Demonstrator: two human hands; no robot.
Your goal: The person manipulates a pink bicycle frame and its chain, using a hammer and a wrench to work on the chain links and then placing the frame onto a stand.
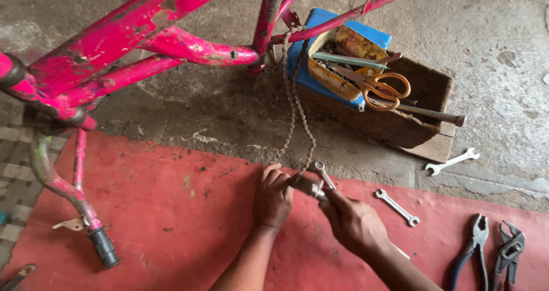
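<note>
A rusty bicycle chain (293,105) hangs in a loop from the pink bicycle frame (143,39) down to the red mat (171,211). My left hand (272,196) grips the bottom of the chain loop, together with a small grey metal part (306,185). My right hand (351,222) holds a small silver spanner (324,174), whose ring end sits right beside the chain's lowest links. Both hands are close together above the mat's far edge.
A wooden toolbox (420,125) behind holds orange-handled scissors (380,88), a blue and yellow tin and rods. A spanner (452,162) lies on the concrete, another spanner (397,207) on the mat. Two pliers (492,251) lie at the right. A black-tipped handlebar end (103,248) rests at the left.
</note>
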